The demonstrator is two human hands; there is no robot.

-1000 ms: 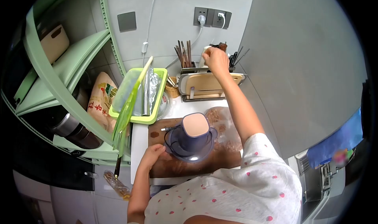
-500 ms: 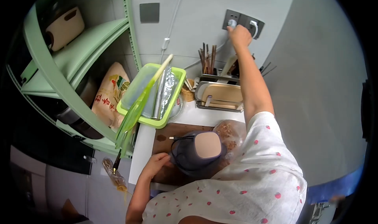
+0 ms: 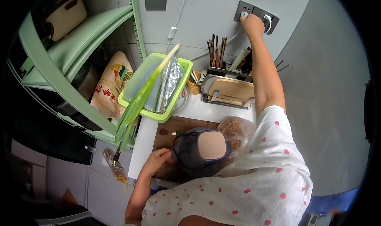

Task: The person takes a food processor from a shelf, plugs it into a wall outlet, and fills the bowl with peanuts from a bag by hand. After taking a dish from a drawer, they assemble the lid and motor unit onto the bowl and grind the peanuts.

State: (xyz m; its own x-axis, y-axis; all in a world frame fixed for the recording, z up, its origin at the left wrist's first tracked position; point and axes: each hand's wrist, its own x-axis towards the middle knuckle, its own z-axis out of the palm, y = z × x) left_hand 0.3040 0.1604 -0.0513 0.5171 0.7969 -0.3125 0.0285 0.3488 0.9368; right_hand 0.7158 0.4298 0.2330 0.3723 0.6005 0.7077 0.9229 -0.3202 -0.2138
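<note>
Right at the top of the frame, we have our right hand (image 3: 253, 25) with its fingers closed on a white plug (image 3: 244, 15) at the left part of a dark grey wall socket panel (image 3: 256, 16). A second white plug (image 3: 267, 17) sits in the right part of the panel, its white cord curving down. Our left hand (image 3: 158, 159) is low in the centre-left of the frame, fingers bent and close together, at the left edge of a dark purple-grey appliance with a square beige top (image 3: 211, 145) (we cannot tell whether the fingertips grip it or only touch it).

The appliance stands on a brown board (image 3: 163, 137) in the lower centre, with a black cable (image 3: 186, 134) ending in a small metal connector on its upper left side. Just to its right we see a clear plastic bag of brownish food (image 3: 237, 131). Above the board, a dark metal rack (image 3: 226, 101) holds beige cutting boards (image 3: 230, 89), with brown chopsticks (image 3: 216, 56) upright behind them. Left of the rack, a lime-green rimmed plastic basket (image 3: 160, 117) carries a long green leek (image 3: 149, 87) and a shiny foil roll (image 3: 163, 92) (the leek's leaves hang over its lower left rim).
</note>
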